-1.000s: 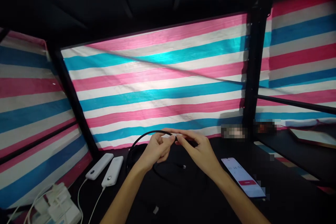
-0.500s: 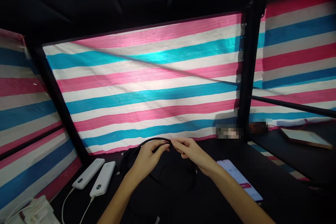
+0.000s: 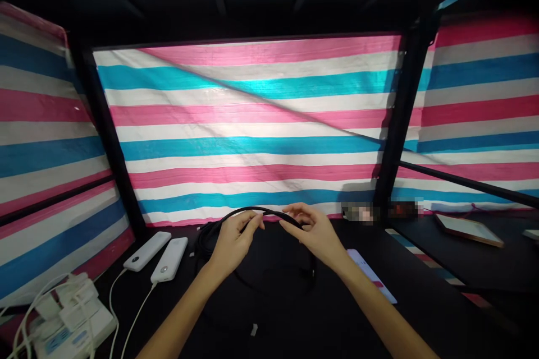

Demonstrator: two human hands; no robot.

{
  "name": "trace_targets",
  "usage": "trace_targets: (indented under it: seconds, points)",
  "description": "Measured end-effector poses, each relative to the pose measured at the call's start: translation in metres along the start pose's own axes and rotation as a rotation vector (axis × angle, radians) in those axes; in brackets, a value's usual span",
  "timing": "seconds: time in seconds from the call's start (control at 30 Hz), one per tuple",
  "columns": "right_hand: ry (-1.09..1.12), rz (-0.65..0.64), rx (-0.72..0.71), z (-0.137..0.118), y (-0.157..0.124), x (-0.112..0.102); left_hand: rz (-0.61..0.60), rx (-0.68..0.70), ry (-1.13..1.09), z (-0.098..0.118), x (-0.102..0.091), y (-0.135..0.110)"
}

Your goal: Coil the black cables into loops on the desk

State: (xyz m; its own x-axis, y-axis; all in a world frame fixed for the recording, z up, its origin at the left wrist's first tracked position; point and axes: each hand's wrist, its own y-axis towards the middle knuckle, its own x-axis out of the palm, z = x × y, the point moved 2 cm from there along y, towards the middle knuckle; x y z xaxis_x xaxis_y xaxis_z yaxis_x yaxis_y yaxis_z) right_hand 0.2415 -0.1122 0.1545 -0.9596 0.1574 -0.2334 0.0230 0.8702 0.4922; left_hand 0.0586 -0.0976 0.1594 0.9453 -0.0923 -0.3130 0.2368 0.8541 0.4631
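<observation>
A black cable (image 3: pixel 270 211) in several loose loops arches up from the dark table top. My left hand (image 3: pixel 236 238) is closed on the cable, thumb and fingers pinching the left part of the arch. On the other side, my right hand (image 3: pixel 312 234) holds the cable more loosely, with the strand running between its thumb and raised fingertips. A short stretch of cable is bare between the two hands. The lower loops hang or lie beneath my hands and blend into the dark surface, so their exact course is hard to see.
Two white power banks (image 3: pixel 169 259) with white cords lie at left, near a white power strip (image 3: pixel 80 325) crowded with plugs. A phone (image 3: pixel 370 275) lies beside my right forearm. A small white scrap (image 3: pixel 254 330) is in front. Striped sheeting and black frame posts (image 3: pixel 389 179) enclose the table.
My right hand has moved away from my left along the cable, and its fingers have loosened and spread. The left still grips. The camera view has tilted and shifted.
</observation>
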Motion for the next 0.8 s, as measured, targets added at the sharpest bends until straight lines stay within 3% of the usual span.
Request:
trace_targets:
  seconds: [0.13,0.23,0.3,0.37,0.43,0.57,0.7,0.8]
  points:
    - [-0.314,0.18,-0.3,-0.008,-0.014,0.006,0.081,-0.059,-0.075,-0.005,-0.006,-0.004]
    - [-0.405,0.147,-0.434,-0.011,-0.018,0.013,0.124,-0.091,-0.057,-0.006,-0.011,-0.006]
    - [-0.389,0.095,-0.429,-0.008,-0.016,0.017,0.144,-0.116,-0.029,-0.008,-0.017,-0.007]
    - [-0.309,0.056,-0.331,0.0,-0.011,0.019,0.202,-0.139,0.0,-0.014,-0.027,-0.007]
    - [-0.145,0.036,-0.133,0.013,-0.006,0.018,0.316,-0.162,0.008,-0.026,-0.039,-0.004]
    - [0.229,-0.003,0.212,0.043,0.004,0.005,0.447,-0.237,-0.216,-0.06,-0.059,0.009]
    - [0.396,0.192,0.337,0.072,0.008,-0.029,0.536,-0.239,-0.383,-0.09,-0.07,0.011]
    - [0.563,0.248,0.5,0.099,0.005,-0.051,0.584,-0.255,-0.371,-0.106,-0.073,0.002]
